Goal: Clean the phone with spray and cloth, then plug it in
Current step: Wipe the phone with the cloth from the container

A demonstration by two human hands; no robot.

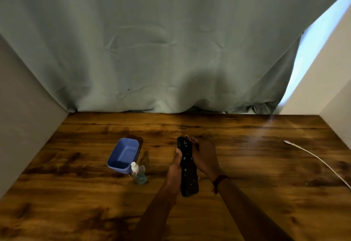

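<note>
I am seeing both hands holding the phone (187,166) above the table (247,174), near its middle. The left hand (175,172) is gripping the phone's left edge, thumb pressing on the dark face, which is showing small bright specks. The right hand (204,155) is curling its fingers around the upper right edge; something small and reddish is peeking out by its fingertips, but I cannot tell what. The spray (138,173) is standing upright just left of the hands, touching or just beside the blue tub (124,155). The cable (315,158) is lying well apart at right.
</note>
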